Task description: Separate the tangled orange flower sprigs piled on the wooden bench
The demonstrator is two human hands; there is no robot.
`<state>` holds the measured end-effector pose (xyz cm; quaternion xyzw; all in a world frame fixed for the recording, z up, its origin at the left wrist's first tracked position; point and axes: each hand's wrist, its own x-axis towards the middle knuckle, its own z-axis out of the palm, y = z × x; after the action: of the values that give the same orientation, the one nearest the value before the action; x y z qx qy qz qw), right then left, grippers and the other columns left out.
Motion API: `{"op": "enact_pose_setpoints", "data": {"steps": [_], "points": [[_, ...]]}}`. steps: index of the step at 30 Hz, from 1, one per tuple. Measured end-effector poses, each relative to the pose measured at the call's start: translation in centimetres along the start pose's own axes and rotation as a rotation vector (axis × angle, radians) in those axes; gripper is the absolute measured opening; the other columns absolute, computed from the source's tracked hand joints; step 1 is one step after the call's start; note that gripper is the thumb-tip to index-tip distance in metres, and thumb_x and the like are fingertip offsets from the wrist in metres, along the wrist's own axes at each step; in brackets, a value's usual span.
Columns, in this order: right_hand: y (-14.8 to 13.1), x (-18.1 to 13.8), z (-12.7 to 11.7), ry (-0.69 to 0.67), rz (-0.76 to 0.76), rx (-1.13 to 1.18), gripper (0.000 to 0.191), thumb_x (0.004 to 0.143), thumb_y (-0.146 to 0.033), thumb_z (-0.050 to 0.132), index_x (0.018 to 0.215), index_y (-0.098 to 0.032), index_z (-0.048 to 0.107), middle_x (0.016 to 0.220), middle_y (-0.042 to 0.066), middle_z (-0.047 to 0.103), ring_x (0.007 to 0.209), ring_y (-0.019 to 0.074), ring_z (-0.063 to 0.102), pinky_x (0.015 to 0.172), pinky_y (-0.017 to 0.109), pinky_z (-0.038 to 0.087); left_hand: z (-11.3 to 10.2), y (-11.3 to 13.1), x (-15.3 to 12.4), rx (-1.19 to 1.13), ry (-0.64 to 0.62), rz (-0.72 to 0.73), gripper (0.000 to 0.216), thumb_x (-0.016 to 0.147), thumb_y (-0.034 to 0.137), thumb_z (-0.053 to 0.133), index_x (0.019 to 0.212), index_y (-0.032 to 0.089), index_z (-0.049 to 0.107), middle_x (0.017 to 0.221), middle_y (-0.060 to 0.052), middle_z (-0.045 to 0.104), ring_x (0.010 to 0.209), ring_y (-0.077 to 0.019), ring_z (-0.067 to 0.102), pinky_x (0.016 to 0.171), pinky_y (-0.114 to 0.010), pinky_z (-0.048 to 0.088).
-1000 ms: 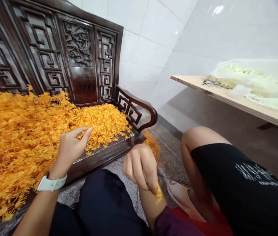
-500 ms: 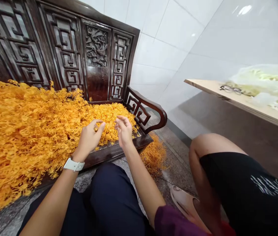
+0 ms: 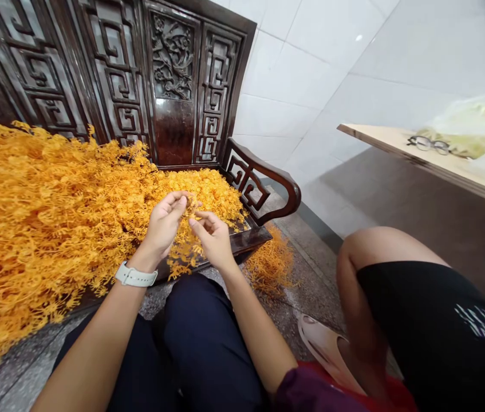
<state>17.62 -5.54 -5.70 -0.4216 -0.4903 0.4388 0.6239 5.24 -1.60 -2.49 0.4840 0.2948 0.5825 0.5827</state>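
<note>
My left hand [image 3: 162,226], with a pale watch strap on its wrist, pinches part of an orange artificial plant sprig [image 3: 182,256] between thumb and forefinger. The sprig's branches hang below my hands, in front of the bench edge. Close beside it, my right hand [image 3: 215,240] has its thumb and forefinger closed on the same sprig. The fingertips hide where the pieces meet. Behind and left of my hands, a big heap of orange plastic sprigs [image 3: 53,200] covers the bench seat; a lower layer of small yellow-orange pieces [image 3: 208,186] lies toward the armrest.
The dark carved wooden bench [image 3: 176,134] has a curved armrest [image 3: 287,191] at right. Orange stems [image 3: 270,260] lie on the floor below it. Another person's bare knee [image 3: 379,246] is at my right. Glasses [image 3: 429,144] and plastic bags [image 3: 482,126] rest on a wooden tabletop [image 3: 379,137].
Both hands were apart and held no clear object; now they have come together on an orange sprig. The view has shifted slightly.
</note>
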Motion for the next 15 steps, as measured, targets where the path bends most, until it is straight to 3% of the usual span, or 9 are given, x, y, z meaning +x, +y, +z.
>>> {"op": "enact_pose_setpoints", "data": {"steps": [4,7,11,15], "points": [[-1.1,-0.1,-1.5,0.02,-0.093,-0.145,0.024,0.09,-0.042,0.074,0.082,-0.019,0.072,0.075,-0.001,0.066,0.069,0.0136,0.055,0.072,0.029,0.045,-0.9,-0.1,0.3,0.032,0.057,0.011,0.036,0.076,0.038,0.087,0.099,0.019,0.067,0.09,-0.004,0.071,0.085,-0.0161,0.072,0.084,-0.03,0.055],[-2.4,-0.1,-2.3,-0.016,-0.17,-0.252,0.021,0.094,-0.041,0.07,0.087,-0.021,0.074,0.082,0.001,0.068,0.08,0.0166,0.06,0.082,0.032,0.047,-1.0,-0.1,0.2,0.04,0.076,0.014,0.036,0.075,0.039,0.089,0.096,0.018,0.07,0.086,-0.003,0.071,0.072,-0.0123,0.066,0.073,-0.027,0.055],[-3.7,0.8,-2.0,-0.026,-0.264,-0.314,0.023,0.09,-0.038,0.076,0.11,-0.026,0.075,0.102,0.003,0.073,0.098,0.0206,0.063,0.097,0.038,0.047,-0.5,-0.1,0.0,0.142,0.062,0.076,0.035,0.076,0.042,0.087,0.094,0.017,0.071,0.091,-0.006,0.072,0.081,-0.0144,0.067,0.077,-0.028,0.056],[-3.2,2.3,-0.9,-0.085,-0.261,-0.212,0.012,0.094,-0.034,0.071,0.101,-0.025,0.073,0.093,0.002,0.071,0.089,0.0176,0.064,0.091,0.037,0.05,-0.5,-0.3,0.1,0.212,0.013,0.139,0.033,0.082,0.045,0.081,0.094,0.017,0.068,0.094,-0.006,0.071,0.086,-0.0165,0.067,0.082,-0.031,0.057]]}}
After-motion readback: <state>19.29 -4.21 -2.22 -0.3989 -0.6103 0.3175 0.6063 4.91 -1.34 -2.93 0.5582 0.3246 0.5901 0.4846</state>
